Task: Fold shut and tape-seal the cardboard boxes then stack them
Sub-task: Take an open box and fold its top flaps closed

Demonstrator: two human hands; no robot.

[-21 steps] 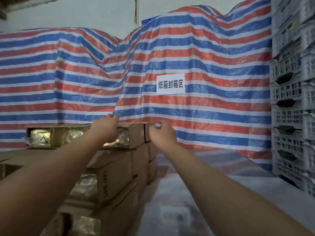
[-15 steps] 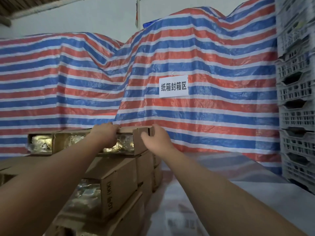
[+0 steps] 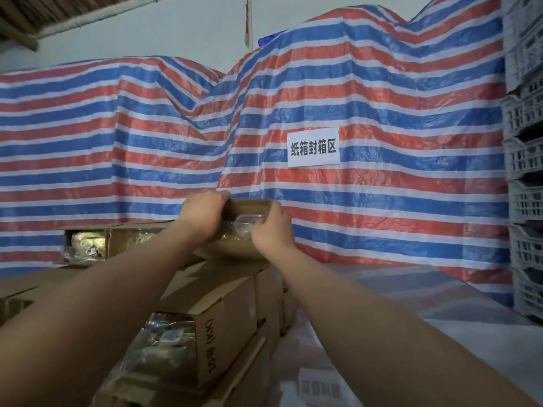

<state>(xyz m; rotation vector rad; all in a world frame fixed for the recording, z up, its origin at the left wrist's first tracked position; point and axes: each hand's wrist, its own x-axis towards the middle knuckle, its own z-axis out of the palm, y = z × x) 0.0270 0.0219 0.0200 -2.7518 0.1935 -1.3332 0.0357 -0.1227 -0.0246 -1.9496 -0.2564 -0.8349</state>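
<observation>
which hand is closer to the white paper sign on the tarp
Right. The right hand grips the box almost under the sign; the left hand is farther left.

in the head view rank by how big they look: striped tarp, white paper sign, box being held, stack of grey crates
1. striped tarp, by far the largest.
2. stack of grey crates, cut off at the frame edge.
3. held box and white paper sign: too alike to rank, since hands cover part of the box.
</observation>
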